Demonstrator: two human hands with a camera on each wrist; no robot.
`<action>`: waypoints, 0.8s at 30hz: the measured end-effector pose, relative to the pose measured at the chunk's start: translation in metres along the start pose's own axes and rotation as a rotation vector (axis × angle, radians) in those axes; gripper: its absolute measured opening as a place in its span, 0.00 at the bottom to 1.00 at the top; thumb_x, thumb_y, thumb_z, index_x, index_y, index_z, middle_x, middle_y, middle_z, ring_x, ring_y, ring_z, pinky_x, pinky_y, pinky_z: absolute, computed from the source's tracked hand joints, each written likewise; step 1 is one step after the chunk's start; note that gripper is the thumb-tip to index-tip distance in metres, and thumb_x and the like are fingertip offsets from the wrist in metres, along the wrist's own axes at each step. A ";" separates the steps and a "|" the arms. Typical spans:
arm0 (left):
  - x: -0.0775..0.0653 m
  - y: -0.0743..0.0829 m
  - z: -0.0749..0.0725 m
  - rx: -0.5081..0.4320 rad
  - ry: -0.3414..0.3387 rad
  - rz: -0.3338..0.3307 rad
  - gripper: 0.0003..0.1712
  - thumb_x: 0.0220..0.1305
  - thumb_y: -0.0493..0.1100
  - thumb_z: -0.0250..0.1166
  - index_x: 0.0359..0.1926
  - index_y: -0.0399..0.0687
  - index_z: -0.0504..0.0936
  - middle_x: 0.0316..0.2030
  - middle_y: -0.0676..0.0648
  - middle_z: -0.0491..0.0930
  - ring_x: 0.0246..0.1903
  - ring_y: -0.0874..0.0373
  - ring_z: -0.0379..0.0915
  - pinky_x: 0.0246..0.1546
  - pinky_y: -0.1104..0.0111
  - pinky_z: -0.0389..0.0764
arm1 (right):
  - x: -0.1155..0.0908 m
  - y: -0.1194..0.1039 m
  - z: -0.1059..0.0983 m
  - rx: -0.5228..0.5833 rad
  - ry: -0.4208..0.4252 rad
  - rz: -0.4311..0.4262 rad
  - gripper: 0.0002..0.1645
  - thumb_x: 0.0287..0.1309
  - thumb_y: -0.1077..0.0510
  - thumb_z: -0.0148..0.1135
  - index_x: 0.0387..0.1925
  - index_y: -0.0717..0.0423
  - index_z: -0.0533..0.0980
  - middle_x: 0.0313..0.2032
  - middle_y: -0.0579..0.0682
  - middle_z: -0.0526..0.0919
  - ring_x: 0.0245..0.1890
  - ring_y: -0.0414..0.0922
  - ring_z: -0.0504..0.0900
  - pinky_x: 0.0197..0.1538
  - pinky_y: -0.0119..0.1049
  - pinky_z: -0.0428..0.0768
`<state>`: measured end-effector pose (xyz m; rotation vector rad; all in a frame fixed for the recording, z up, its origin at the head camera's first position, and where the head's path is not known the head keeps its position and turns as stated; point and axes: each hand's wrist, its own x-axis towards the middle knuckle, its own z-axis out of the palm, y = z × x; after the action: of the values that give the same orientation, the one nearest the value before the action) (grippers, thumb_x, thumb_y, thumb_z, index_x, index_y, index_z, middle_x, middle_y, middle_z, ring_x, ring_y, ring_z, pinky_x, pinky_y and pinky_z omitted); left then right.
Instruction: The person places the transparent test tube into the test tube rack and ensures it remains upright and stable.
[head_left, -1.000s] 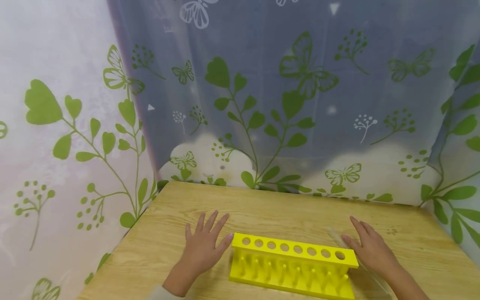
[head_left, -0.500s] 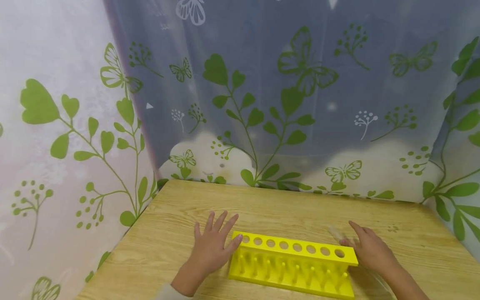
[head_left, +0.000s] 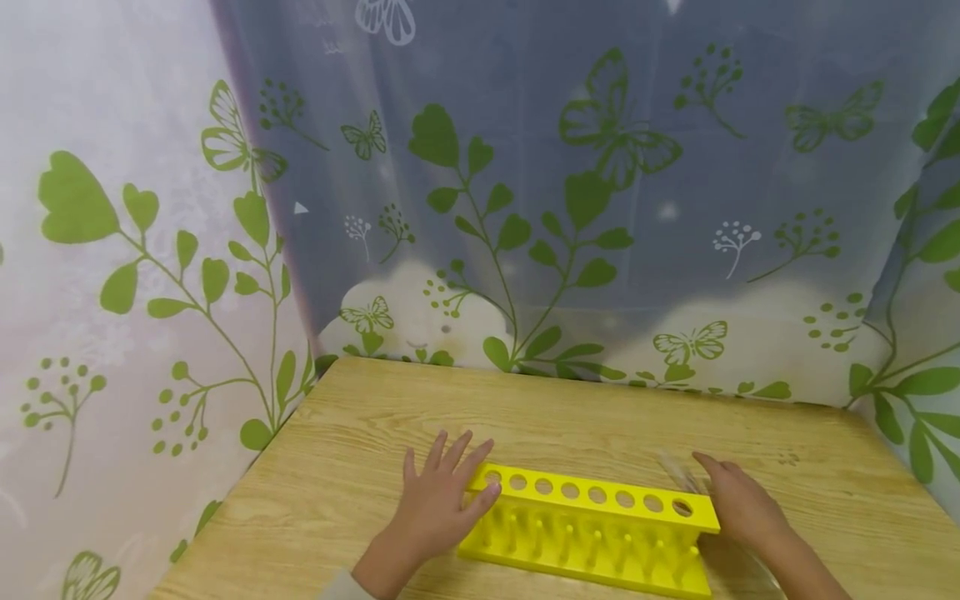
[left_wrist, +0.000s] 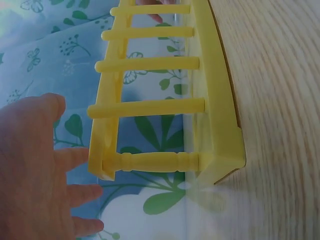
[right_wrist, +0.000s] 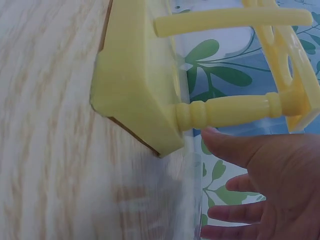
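Note:
A yellow test tube rack (head_left: 583,493) stands on the wooden table, with a row of round holes along its top and upright pegs below. My left hand (head_left: 441,504) is at its left end, fingers spread and thumb over the top bar in the head view. The left wrist view has that hand (left_wrist: 30,170) beside the rack's end post (left_wrist: 157,162). At the other end is my right hand (head_left: 746,507), fingers extended. In the right wrist view its thumb (right_wrist: 227,145) reaches the turned end post (right_wrist: 240,111). A clear, see-through item (head_left: 678,472) lies close to the right fingers, partly hidden.
The wood-grain table (head_left: 375,408) reaches back to a cloth (head_left: 480,233) printed with green leaves and butterflies. A pale cloth (head_left: 135,333) with similar prints hangs along the left side. The transparent item (right_wrist: 192,200) also shows below the rack in the right wrist view.
My left hand has moved right, its thumb now overlapping the rack's left end. My right hand has shifted slightly, its fingers now less spread in view. The rack stays about where it was.

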<state>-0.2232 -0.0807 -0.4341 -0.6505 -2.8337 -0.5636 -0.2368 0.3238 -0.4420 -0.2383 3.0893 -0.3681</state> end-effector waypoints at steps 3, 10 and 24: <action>-0.001 0.000 0.001 0.012 0.005 0.015 0.34 0.71 0.68 0.41 0.72 0.64 0.63 0.71 0.45 0.60 0.71 0.36 0.48 0.57 0.25 0.45 | 0.000 0.000 0.003 -0.030 0.009 -0.024 0.36 0.48 0.83 0.58 0.62 0.75 0.63 0.47 0.74 0.74 0.42 0.65 0.77 0.37 0.51 0.81; -0.005 0.001 0.004 0.017 0.006 0.047 0.35 0.71 0.70 0.40 0.71 0.64 0.64 0.71 0.46 0.61 0.70 0.37 0.51 0.57 0.26 0.47 | 0.000 -0.001 0.006 -0.073 0.037 -0.064 0.44 0.37 0.83 0.69 0.61 0.76 0.64 0.45 0.71 0.75 0.41 0.63 0.78 0.38 0.50 0.81; -0.009 0.011 0.004 -0.002 -0.025 0.075 0.34 0.71 0.68 0.41 0.72 0.63 0.62 0.71 0.47 0.61 0.70 0.37 0.51 0.57 0.25 0.48 | 0.001 -0.001 0.008 -0.038 0.042 -0.056 0.39 0.43 0.80 0.67 0.60 0.76 0.65 0.44 0.69 0.75 0.37 0.59 0.79 0.37 0.51 0.81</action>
<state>-0.2109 -0.0731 -0.4366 -0.7662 -2.8177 -0.5494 -0.2374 0.3208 -0.4495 -0.3233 3.1382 -0.3198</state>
